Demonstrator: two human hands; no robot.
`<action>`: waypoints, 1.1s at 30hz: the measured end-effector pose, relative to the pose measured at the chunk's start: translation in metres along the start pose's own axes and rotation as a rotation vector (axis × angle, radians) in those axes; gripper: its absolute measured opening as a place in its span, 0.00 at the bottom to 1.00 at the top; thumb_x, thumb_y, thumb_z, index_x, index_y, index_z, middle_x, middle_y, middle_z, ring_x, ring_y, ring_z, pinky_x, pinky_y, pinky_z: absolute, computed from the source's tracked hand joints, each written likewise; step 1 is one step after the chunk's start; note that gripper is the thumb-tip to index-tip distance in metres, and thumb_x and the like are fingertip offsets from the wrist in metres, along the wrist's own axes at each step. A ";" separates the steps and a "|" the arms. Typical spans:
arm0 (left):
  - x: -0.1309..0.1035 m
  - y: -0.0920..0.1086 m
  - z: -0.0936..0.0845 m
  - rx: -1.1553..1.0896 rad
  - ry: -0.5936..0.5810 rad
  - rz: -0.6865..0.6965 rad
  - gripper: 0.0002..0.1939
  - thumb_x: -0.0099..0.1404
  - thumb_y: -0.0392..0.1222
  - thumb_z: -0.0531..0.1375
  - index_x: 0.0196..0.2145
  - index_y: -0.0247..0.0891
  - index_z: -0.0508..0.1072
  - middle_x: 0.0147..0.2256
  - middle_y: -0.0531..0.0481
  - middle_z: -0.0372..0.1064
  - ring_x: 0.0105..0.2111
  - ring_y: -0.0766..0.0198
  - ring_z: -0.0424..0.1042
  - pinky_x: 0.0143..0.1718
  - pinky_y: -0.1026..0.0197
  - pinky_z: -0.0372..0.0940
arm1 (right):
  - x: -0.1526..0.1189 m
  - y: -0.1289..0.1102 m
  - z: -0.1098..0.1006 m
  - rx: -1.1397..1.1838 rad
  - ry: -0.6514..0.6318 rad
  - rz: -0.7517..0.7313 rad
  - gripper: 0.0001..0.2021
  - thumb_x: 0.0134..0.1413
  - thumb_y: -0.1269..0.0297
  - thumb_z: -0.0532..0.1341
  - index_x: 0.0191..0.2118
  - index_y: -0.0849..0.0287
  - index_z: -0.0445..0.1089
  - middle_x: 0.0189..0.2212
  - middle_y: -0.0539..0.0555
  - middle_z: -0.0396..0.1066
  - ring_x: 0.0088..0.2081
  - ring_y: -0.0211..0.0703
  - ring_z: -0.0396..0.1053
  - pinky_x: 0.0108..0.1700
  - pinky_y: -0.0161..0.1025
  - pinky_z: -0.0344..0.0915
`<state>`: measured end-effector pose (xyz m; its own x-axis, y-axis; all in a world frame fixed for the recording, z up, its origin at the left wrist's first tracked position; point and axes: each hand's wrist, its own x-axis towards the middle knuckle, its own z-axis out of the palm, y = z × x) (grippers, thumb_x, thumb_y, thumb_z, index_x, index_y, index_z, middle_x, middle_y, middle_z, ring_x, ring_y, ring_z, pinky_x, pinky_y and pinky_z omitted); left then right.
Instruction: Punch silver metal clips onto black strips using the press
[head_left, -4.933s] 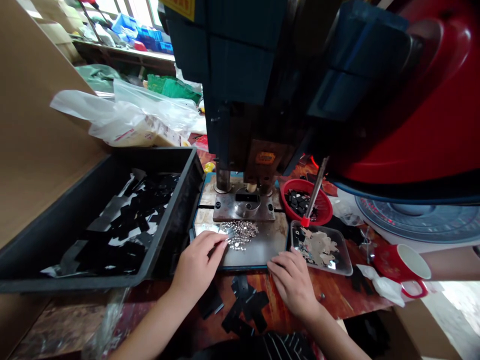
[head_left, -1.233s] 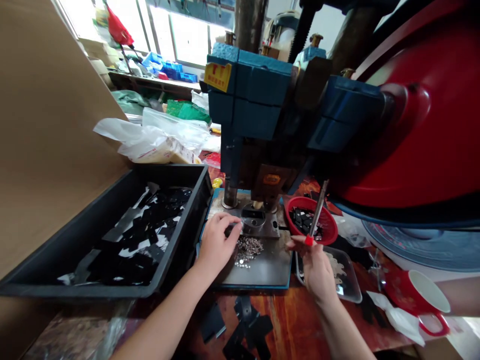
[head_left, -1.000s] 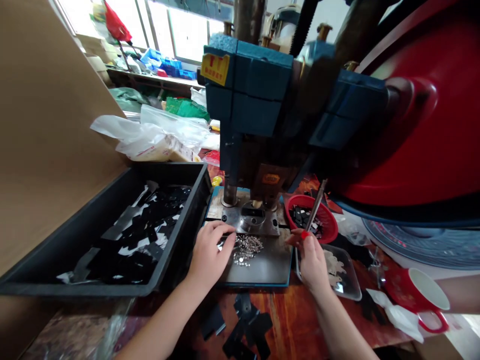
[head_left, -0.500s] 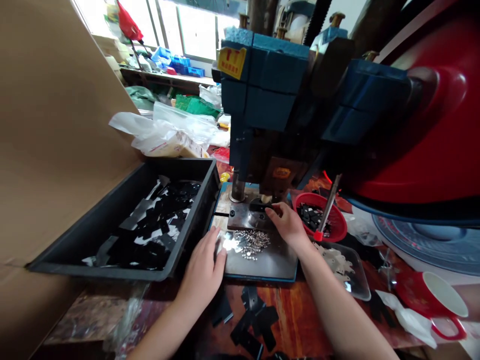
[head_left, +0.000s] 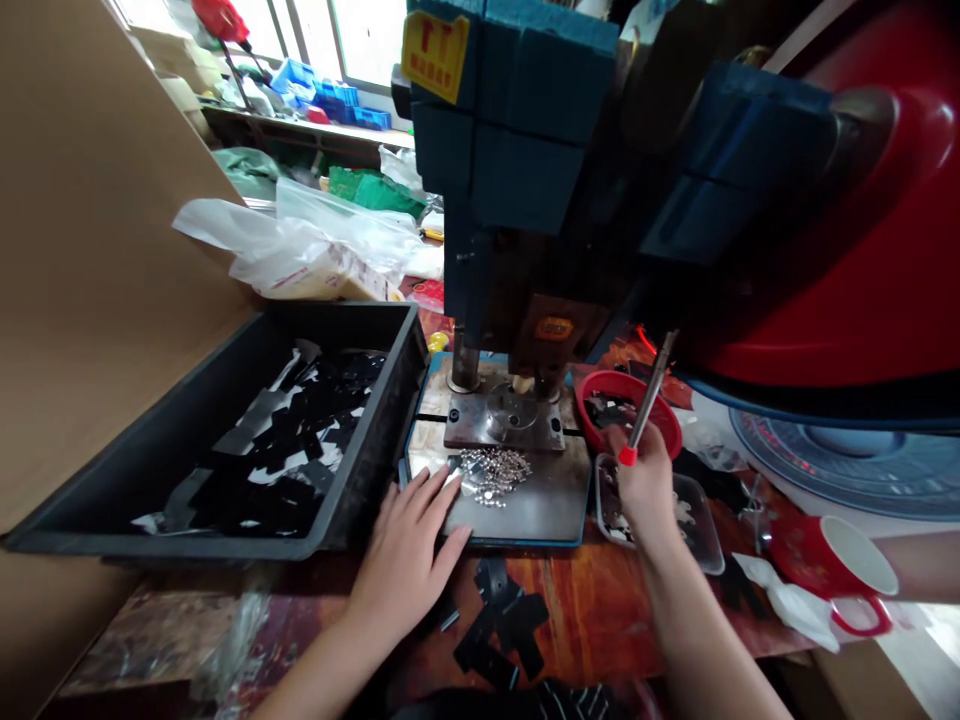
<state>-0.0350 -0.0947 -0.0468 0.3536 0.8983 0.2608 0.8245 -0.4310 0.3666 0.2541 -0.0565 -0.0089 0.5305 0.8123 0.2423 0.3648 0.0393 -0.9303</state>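
Note:
My left hand [head_left: 411, 540] lies with fingers spread on the left front of the press's steel base plate [head_left: 540, 510]. Its fingertips are beside a heap of small shiny metal rivets [head_left: 495, 472]. My right hand [head_left: 645, 480] is over the near rim of a red plastic bowl [head_left: 671, 425] of dark flat pieces. A metal rod with a red tip [head_left: 651, 400] crosses in front of its fingers, so I cannot see whether they hold anything. Behind the rivets, the round steel die [head_left: 512, 408] sits bare under the blue press [head_left: 517, 150].
A black tray [head_left: 330, 540] of black flat pieces stands left, beside tall cardboard [head_left: 97, 250]. Black pieces [head_left: 499, 620] lie on the near tabletop. At right are a clear tub [head_left: 705, 530], a red mug [head_left: 832, 560] and the large red wheel [head_left: 840, 300]. Another person's arm [head_left: 922, 568] shows at the edge.
My right hand has moved from the die, where it was at a black piece, right to the red bowl. The die is now bare. My left hand stays by the rivets; the view has shifted.

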 end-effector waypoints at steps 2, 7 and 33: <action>-0.001 0.002 0.002 0.018 -0.027 0.029 0.25 0.65 0.50 0.52 0.59 0.46 0.60 0.59 0.46 0.59 0.60 0.48 0.55 0.58 0.35 0.48 | -0.024 -0.002 0.002 -0.202 -0.179 -0.134 0.12 0.55 0.56 0.58 0.39 0.57 0.70 0.33 0.56 0.74 0.35 0.47 0.71 0.39 0.43 0.66; -0.001 0.001 0.003 0.055 -0.016 0.047 0.27 0.65 0.51 0.52 0.60 0.42 0.57 0.60 0.43 0.57 0.60 0.48 0.54 0.59 0.36 0.47 | -0.071 -0.013 0.023 -0.460 -0.684 -0.558 0.11 0.61 0.63 0.53 0.41 0.54 0.72 0.34 0.54 0.73 0.37 0.45 0.68 0.40 0.41 0.64; -0.011 -0.014 0.007 0.082 0.195 0.279 0.15 0.62 0.41 0.58 0.48 0.45 0.72 0.52 0.44 0.66 0.53 0.50 0.63 0.53 0.39 0.58 | 0.015 -0.042 0.076 -0.548 -0.396 -0.697 0.10 0.61 0.66 0.54 0.35 0.58 0.72 0.34 0.55 0.70 0.38 0.46 0.64 0.44 0.43 0.60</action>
<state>-0.0469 -0.0980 -0.0609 0.4858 0.7102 0.5095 0.7437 -0.6421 0.1859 0.1883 -0.0021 0.0131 -0.1992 0.8505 0.4868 0.8585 0.3910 -0.3318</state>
